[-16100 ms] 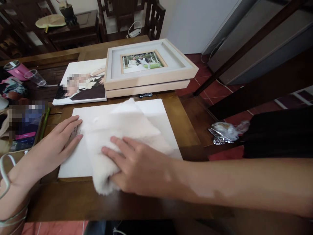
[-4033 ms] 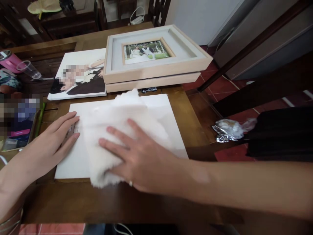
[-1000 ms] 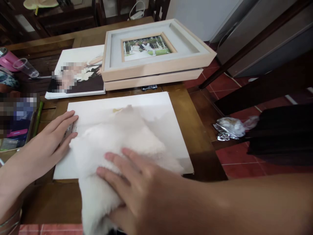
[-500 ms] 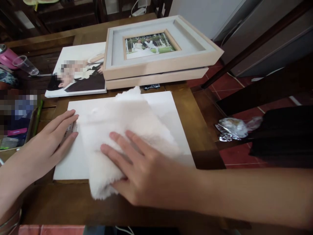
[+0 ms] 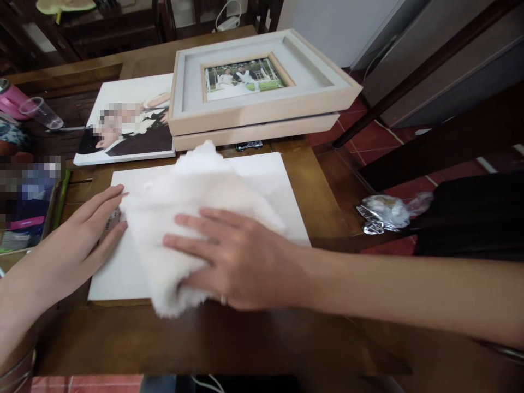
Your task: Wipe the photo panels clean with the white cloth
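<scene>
A white flat panel (image 5: 262, 180) lies face down on the wooden table (image 5: 319, 185) in front of me. A fluffy white cloth (image 5: 180, 202) is spread over its middle. My right hand (image 5: 233, 256) presses flat on the cloth, fingers spread and pointing left. My left hand (image 5: 85, 229) rests flat on the panel's left edge, holding it still, fingertips beside the cloth.
Two stacked light-wood picture frames (image 5: 254, 93) with a small photo sit behind the panel. A printed canvas photo (image 5: 126, 125) lies to their left. A pink tumbler (image 5: 12, 98), a clear cup (image 5: 41, 112) and clutter are at the far left. Crumpled plastic (image 5: 385, 210) lies right.
My right hand has slid the cloth a little to the left and up across the panel since half a second ago; a second ago it was lower, near the front edge. The left hand stayed put.
</scene>
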Demonstrator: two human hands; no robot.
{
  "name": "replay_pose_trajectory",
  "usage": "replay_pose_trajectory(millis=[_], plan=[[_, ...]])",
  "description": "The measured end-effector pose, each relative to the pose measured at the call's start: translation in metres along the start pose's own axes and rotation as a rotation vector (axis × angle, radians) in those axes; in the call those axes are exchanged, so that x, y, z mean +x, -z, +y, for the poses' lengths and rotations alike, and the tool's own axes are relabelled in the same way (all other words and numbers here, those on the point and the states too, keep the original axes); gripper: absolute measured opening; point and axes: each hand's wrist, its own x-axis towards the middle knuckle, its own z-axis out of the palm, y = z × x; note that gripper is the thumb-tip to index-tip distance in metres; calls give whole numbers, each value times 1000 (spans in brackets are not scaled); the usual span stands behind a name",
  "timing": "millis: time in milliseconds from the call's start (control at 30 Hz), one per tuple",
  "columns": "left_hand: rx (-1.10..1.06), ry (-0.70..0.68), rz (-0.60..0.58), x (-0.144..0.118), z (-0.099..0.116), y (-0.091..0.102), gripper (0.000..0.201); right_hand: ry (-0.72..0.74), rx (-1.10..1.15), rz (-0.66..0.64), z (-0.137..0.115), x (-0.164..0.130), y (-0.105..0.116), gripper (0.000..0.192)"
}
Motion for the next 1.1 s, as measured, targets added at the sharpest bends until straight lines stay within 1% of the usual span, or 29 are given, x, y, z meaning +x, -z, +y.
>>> replay_pose_trajectory(millis=[67, 100, 167, 200, 267, 300, 400, 433, 500, 600, 667, 733, 800, 833, 900, 1000, 1100], plan=[[-1, 29, -7, 0, 1, 0, 64, -72, 35, -59, 9, 3, 0, 22], [-3, 35, -8, 0, 1, 0, 63, -96, 32, -64, 9, 4, -1, 21], [-8, 31, -3, 0, 0, -1, 62, -102, -6, -11, -1, 4, -4, 13], [-10, 20, 2, -1, -1, -2, 62, -88, -30, 38, -9, 3, -5, 10], [-12, -8, 7, -1, -2, -3, 61, -35, -63, 124, -29, -2, -7, 19], [-16, -12, 8, -1, -3, -3, 60, 0, -75, 139, -39, -4, -7, 23], [-27, 5, 9, -1, -3, -3, 59, 123, -138, 79, -54, -9, -4, 33], [-29, 15, 12, 0, -2, -3, 59, 155, -145, 61, -54, -9, -3, 34], [-28, 20, 16, 0, -3, -3, 59, 178, -117, 76, -47, -7, -2, 32], [-17, -8, 11, 0, -3, -2, 62, 125, -62, 123, -25, -2, -4, 25], [-9, -17, 2, 0, -2, -2, 63, 86, -64, 84, -7, 1, -5, 21], [-6, 6, 1, 0, 0, -1, 63, 42, -55, 10, 8, 4, -5, 18], [-8, 32, -1, 0, 2, -1, 63, -9, -46, -44, 14, 6, -4, 19], [-9, 37, -2, 0, 3, -1, 63, -27, -49, -45, 14, 6, -4, 16], [-9, 40, -13, 0, 4, 0, 62, -36, -62, 6, 6, 5, -5, 12], [-9, 20, -16, -2, 1, 0, 59, -7, -38, 115, -16, 0, -8, 19], [-13, -21, -17, -2, -3, -1, 59, 49, 1, 158, -35, -7, -11, 19]])
